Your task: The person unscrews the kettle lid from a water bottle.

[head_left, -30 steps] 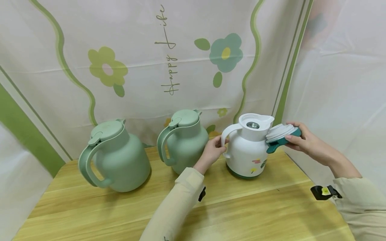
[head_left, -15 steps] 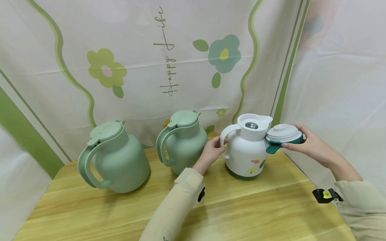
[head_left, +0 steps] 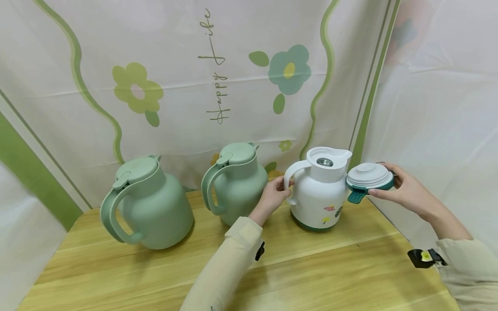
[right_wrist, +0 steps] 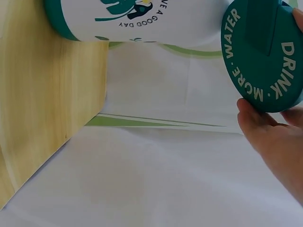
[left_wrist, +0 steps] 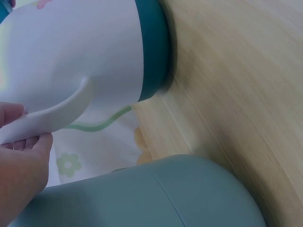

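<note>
White jug [head_left: 317, 194] stands upright on the tabletop, right end of the row, mouth uncovered with a round metal opening [head_left: 324, 162] inside the collar. Its lid [head_left: 369, 173] is off and in the air just right of the jug, below spout level — upside down, white stepped plug facing up, green cap side facing down; can't tell if lid and jug touch. Green tab [head_left: 355, 197] on the lid points down toward the person. Right-wrist view reads "DRINK MORE WATER" on the cap. Right hand [head_left: 413, 190] pinches the lid by its right edge, thumb on the near side, fingers round the far side. Left hand [head_left: 272, 196] pinches the jug's white handle [head_left: 294, 176] low down, between thumb and fingers. Middle green jug [head_left: 241, 185] stands just beside the left hand, lid on, handle to the left. Left green jug [head_left: 159, 211] sits farther left — also lidded, handle same side. Wood-grain tabletop [head_left: 334, 268] under all three. Behind: white cloth [head_left: 175, 34] with printed flowers and "Happy Life" running sideways. Cream sleeves [head_left: 223, 268] on both arms.
</note>
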Demonstrator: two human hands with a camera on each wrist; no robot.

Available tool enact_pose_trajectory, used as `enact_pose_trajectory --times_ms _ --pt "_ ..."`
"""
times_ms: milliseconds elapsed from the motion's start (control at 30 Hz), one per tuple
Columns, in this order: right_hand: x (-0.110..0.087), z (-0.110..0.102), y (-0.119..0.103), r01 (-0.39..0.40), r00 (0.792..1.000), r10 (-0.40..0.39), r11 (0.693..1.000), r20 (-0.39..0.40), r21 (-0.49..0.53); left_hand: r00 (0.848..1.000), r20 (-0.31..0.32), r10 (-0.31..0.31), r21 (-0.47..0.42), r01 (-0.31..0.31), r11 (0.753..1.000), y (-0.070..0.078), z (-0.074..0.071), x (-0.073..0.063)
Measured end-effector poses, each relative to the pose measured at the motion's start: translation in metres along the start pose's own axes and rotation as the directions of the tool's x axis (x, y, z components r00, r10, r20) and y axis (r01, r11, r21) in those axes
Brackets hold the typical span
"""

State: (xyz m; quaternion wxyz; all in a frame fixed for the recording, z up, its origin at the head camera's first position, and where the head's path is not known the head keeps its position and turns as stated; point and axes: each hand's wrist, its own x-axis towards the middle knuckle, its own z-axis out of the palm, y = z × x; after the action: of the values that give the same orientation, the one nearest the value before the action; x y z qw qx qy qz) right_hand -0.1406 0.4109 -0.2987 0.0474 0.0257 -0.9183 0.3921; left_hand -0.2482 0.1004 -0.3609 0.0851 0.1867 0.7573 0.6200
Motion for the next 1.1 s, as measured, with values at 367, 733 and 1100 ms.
enact_pose_trajectory --times_ms 367,733,1100 --pt "-0.007 0.003 0.021 -0.030 0.999 0.031 0.997 0.013 -0.067 1.000 -0.002 0.006 0.008 -0.006 1.000 0.001 0.000 0.000" --pt "-0.010 0.015 0.035 -0.003 0.999 0.000 0.997 -0.049 -0.072 1.000 -0.004 0.007 0.001 -0.007 1.000 0.000 0.000 0.000" --pt "-0.014 0.037 0.054 0.045 0.988 -0.063 0.991 -0.139 -0.126 1.000 -0.001 0.009 -0.005 -0.009 1.000 -0.003 0.000 0.002"
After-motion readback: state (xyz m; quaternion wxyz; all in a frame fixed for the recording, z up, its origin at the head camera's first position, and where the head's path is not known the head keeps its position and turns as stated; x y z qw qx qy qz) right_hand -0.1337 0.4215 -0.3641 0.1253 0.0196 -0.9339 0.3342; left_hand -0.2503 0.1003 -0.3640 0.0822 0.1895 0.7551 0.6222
